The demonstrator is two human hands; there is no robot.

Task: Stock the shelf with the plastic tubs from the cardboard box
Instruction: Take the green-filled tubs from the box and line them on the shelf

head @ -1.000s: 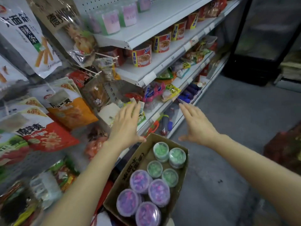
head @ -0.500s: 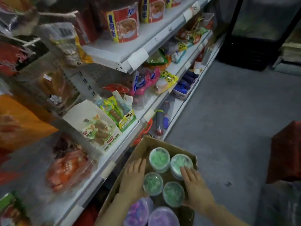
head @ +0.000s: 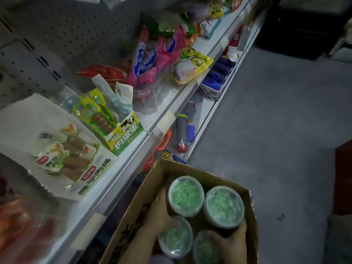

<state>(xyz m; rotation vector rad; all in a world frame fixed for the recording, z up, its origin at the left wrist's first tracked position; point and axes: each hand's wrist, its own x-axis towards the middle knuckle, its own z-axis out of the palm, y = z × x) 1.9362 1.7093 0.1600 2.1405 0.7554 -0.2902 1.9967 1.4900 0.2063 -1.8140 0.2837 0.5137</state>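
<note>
Down in the cardboard box (head: 192, 169), low and right of the white shelf (head: 133, 155): four green-filled plastic tubs, upright, lids up, packed two by two and touching. Long axes vertical, so a lift straight up out of the box, then up and to the left toward the shelving.

Left hand (head: 159, 213) wedged between the box's left wall and the far-left tub (head: 185, 196), fingers curved round that tub's left side, heel of the hand over the rim of the near-left tub (head: 176, 238). Fingertips hidden behind the tub, so depth of hold not visible.

Right hand (head: 231, 242) on the near side of the far-right tub (head: 223, 206), fingers curled up round its wall near the box's right side, palm lying across part of the near-right tub (head: 204, 250).

One far tub per hand, each nearer its own: judged a two-handed lift of the back pair.

Snack packets (head: 162, 54) crowd the shelf above; likely need for a free gap before setting down.
</note>
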